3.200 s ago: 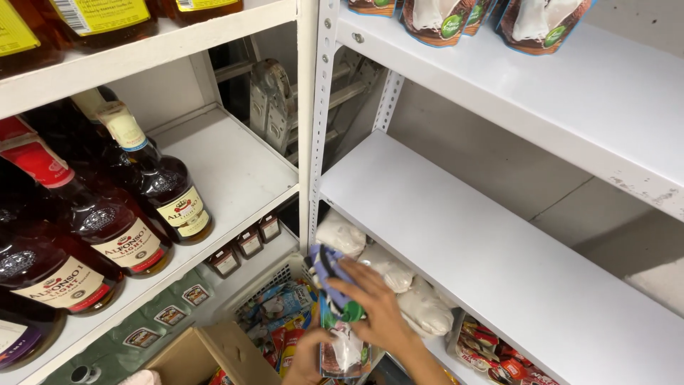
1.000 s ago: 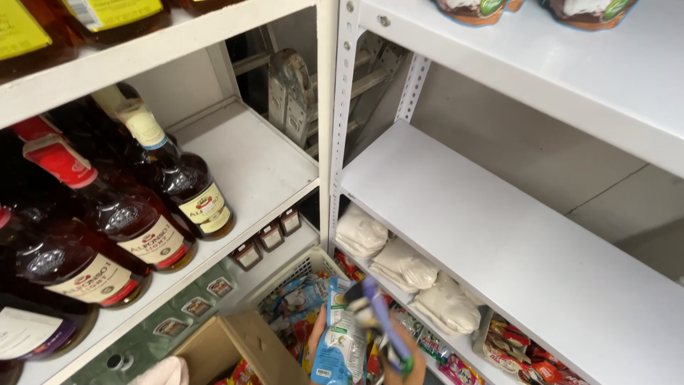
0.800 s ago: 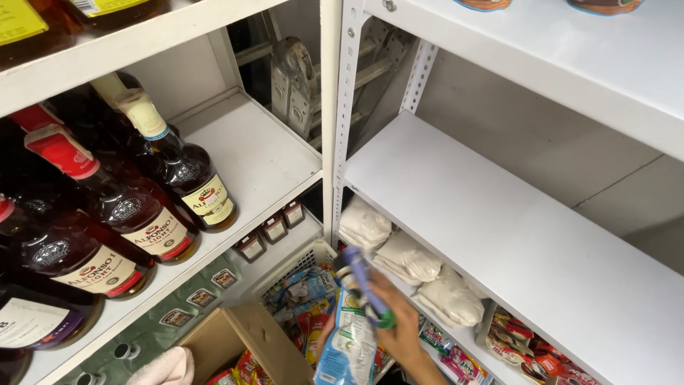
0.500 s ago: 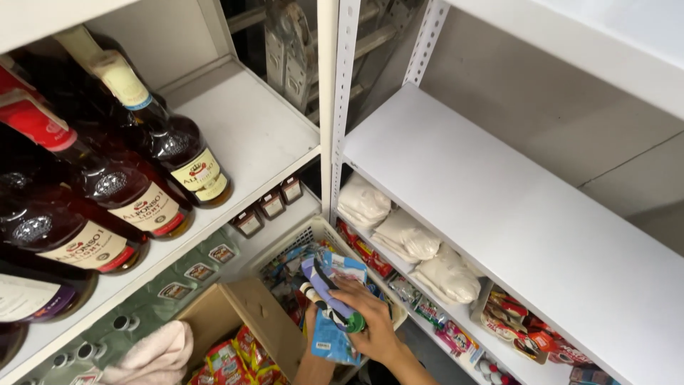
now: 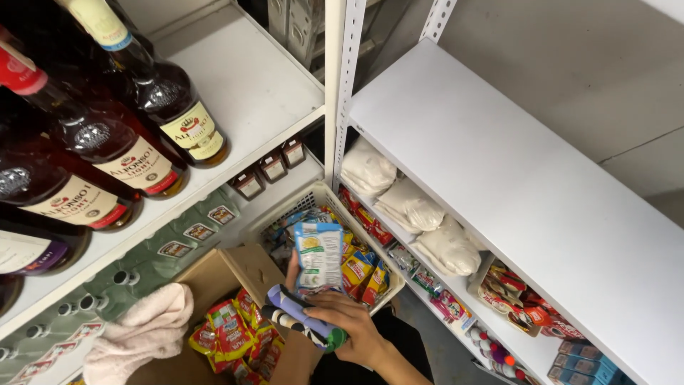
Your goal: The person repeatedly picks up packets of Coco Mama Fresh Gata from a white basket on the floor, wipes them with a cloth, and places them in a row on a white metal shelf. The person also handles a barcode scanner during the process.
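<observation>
Right hand (image 5: 349, 329): fingers (image 5: 324, 303) curled tight round a purple-and-black tool (image 5: 299, 319) with a green end; left hand (image 5: 292, 269): mostly hidden, thumb and fingers pinching a blue-and-white pouch (image 5: 318, 257) upright, just above the right fingers; white basket (image 5: 313, 196) of packets behind the pouch; cardboard box (image 5: 221, 278) left of both hands.

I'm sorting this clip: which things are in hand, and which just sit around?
In hand:
right hand on purple spouted pouches
left hand holding light-blue flat packet

Lying about:
dark glass bottles
white plastic basket
pink cloth
white powder bags
</observation>
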